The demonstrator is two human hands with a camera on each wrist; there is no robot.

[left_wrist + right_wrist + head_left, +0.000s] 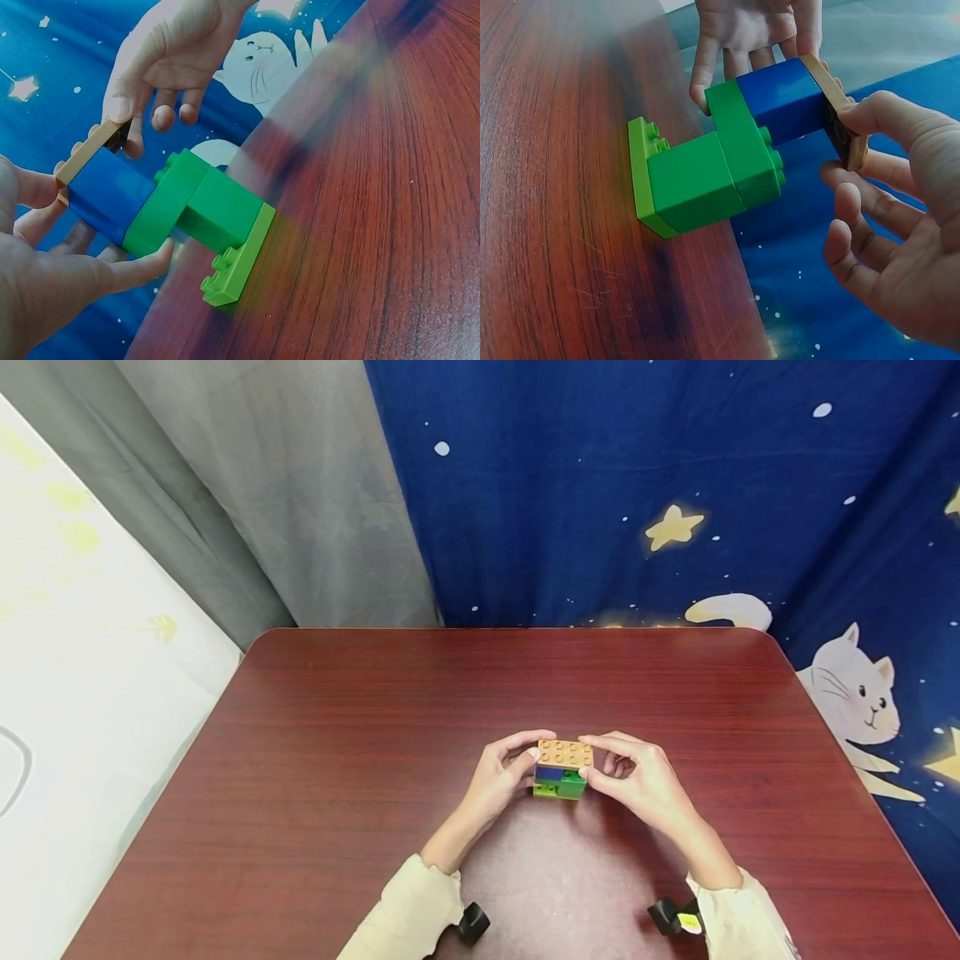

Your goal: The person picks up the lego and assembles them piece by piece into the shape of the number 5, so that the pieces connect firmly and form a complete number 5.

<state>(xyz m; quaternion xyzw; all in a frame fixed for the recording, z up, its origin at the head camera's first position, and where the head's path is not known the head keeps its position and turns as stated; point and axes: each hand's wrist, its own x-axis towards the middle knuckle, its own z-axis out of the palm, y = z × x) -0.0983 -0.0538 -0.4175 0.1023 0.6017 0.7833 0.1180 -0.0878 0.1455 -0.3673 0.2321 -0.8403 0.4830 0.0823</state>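
A stack of toy building bricks is between the two hands over the table. On top lies a flat tan brick (566,753) with round studs, its right end overhanging a blue brick (112,191). Below the blue one come a green brick (169,201), a green block (694,182) and, lowest, a flat light green brick (241,259). My left hand (492,779) grips the left side of the stack, its thumb at the tan brick and its fingers along the blue and green ones. With thumb and finger, my right hand (651,783) pinches the tan brick's overhanging end.
The dark red wooden table (360,760) reaches well out on both sides. A grey curtain (300,493) and a blue curtain (570,493) with stars and a cat hang behind it. Black straps with camera mounts (472,923) sit at the wrists.
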